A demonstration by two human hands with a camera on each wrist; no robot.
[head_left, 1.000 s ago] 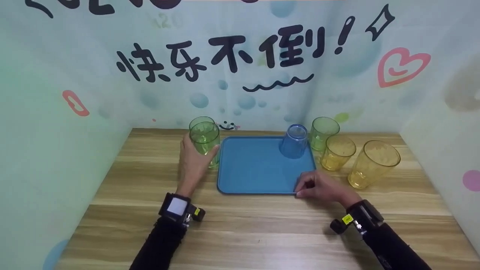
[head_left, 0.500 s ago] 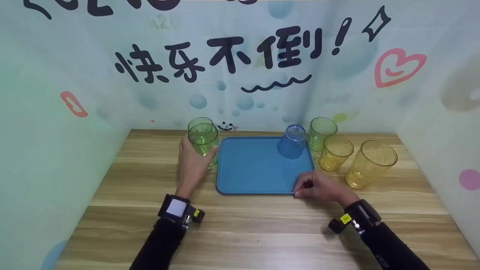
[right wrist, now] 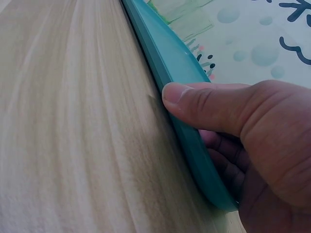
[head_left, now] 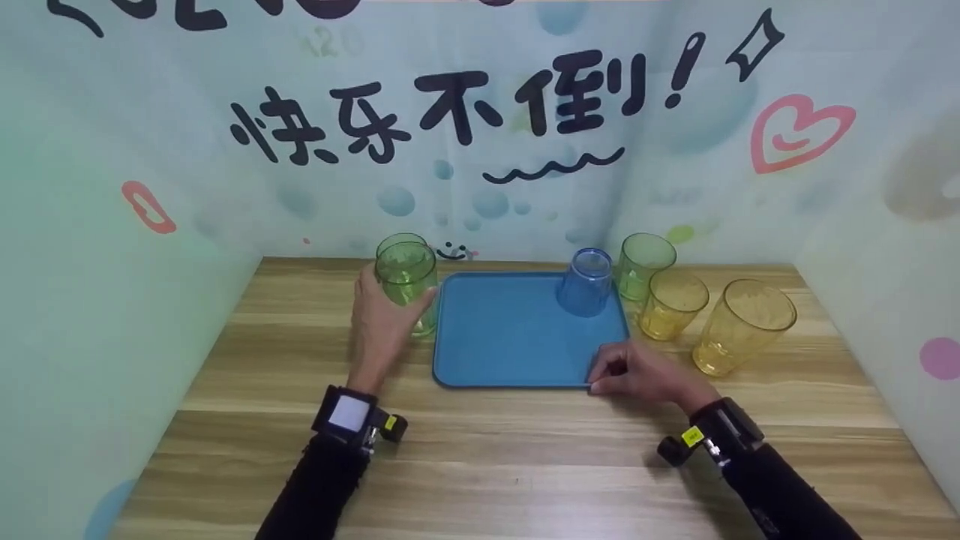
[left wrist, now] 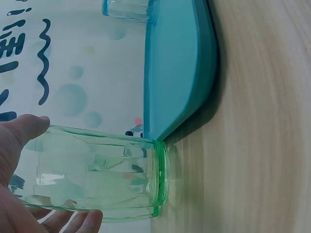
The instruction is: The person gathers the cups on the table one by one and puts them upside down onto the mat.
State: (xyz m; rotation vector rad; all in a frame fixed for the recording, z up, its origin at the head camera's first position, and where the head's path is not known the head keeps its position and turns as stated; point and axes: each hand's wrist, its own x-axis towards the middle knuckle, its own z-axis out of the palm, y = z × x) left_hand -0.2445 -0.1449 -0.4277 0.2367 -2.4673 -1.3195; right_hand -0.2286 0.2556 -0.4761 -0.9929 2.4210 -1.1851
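Note:
My left hand point(head_left: 380, 319) grips a clear green glass point(head_left: 409, 277) just left of the blue tray point(head_left: 510, 330). The left wrist view has the thumb on one side of this glass point(left wrist: 107, 167) and the fingers round the other; its base is down by the wood beside the tray corner. A second green glass point(head_left: 400, 238) stands behind it, mostly hidden. At the tray's front right corner, my right hand point(head_left: 646, 373) pinches the rim, thumb on the outer wall in the right wrist view. One blue glass point(head_left: 587, 285) sits upside down on the tray's back right.
Right of the tray stand another green glass point(head_left: 646, 266), a short yellow glass point(head_left: 673, 306) and a taller yellow glass point(head_left: 744, 326), all mouth up. A printed cloth backdrop point(head_left: 322, 202) rises behind the wooden table point(head_left: 517, 465) and along both sides.
My left hand and wrist have shifted slightly to the left, still holding the green glass. My right hand keeps its pinch on the tray, which has stayed in place.

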